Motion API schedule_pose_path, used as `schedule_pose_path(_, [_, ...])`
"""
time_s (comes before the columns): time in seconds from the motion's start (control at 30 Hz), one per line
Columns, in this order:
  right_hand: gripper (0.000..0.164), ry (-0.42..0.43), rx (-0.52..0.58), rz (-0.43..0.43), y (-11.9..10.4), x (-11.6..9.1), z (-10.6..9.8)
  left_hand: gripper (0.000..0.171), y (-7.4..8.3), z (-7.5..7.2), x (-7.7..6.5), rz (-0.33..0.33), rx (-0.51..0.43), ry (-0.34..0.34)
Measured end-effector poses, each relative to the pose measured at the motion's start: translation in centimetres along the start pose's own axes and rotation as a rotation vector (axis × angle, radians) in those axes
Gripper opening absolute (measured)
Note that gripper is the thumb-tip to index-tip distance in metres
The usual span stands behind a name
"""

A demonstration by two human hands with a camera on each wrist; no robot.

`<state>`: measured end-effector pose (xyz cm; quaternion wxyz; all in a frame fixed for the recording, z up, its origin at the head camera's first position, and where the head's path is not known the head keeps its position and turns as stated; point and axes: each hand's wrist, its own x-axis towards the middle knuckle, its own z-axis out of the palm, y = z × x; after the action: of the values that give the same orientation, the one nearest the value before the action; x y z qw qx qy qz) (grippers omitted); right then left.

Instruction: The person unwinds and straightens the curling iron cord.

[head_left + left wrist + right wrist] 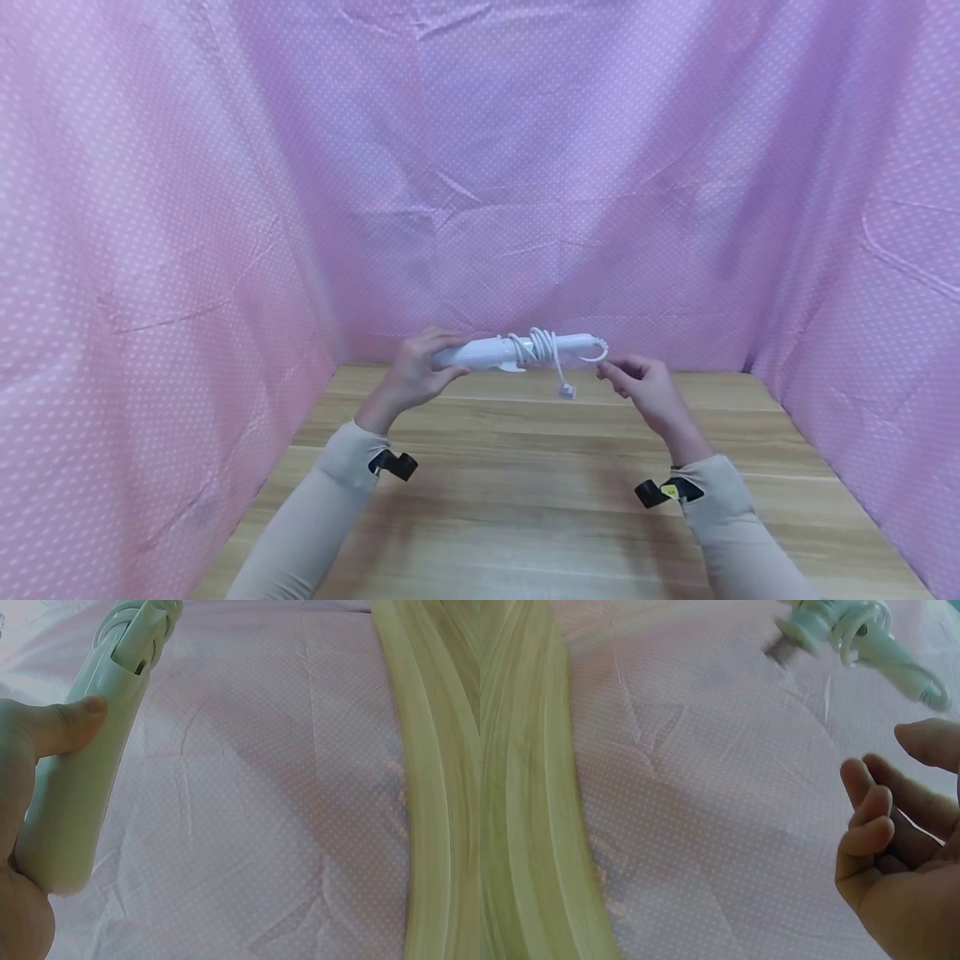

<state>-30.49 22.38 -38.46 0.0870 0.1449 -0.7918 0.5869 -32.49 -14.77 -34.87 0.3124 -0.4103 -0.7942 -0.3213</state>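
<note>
- White wand appliance (476, 354) is over the table's (525, 508) far edge, roughly level.
- Cord (542, 344) winds round it; plug (567, 391) dangles.
- Left hand (414, 371), over table's far left, grips the thick end.
- Right hand (654, 395), over table's far right: half-curled, thumb apart, holds nothing.
- Pink dotted cloth (525, 158) hangs behind table.

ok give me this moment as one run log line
left hand: holds white appliance | cord: wound round appliance | plug: hanging | right hand: empty, near cord
</note>
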Motion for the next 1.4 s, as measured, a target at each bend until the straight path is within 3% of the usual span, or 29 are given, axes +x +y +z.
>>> schedule_pose_path(0.13, [0.035,0.118,-0.083,-0.092,-0.8,-0.6,0.9,0.042,-0.2,-0.1,0.1,-0.012,0.006,0.000])
schedule_pose_path(0.2, [0.030,0.188,-0.064,-0.169,-1.0,-0.8,1.7,0.042,-0.3,-0.1,0.2,-0.025,0.017,-0.003])
schedule_pose_path(0.33, [0.022,0.300,0.015,-0.412,-1.2,-1.1,3.5,0.041,-0.6,-0.2,0.4,-0.044,0.027,0.005])
schedule_pose_path(0.43, [0.027,0.339,0.070,-0.582,-2.2,-1.4,4.7,0.041,-0.7,-0.2,0.6,-0.037,0.024,0.023])
schedule_pose_path(0.53, [0.028,0.344,0.107,-0.652,-2.6,-1.3,5.4,0.041,-0.6,-0.4,1.1,-0.029,0.018,0.029])
schedule_pose_path(0.7, [0.030,0.301,0.144,-0.601,-2.2,-0.5,6.1,0.043,-0.5,-0.6,1.6,-0.028,0.001,0.029])
schedule_pose_path(0.93, [0.024,0.290,0.170,-0.569,-4.5,-0.9,7.2,0.041,-0.3,-0.4,2.0,-0.045,0.006,0.021])
schedule_pose_path(1.4, [0.015,0.399,0.188,-0.479,-5.4,-0.8,8.9,0.041,0.3,0.2,2.0,-0.038,0.019,0.034])
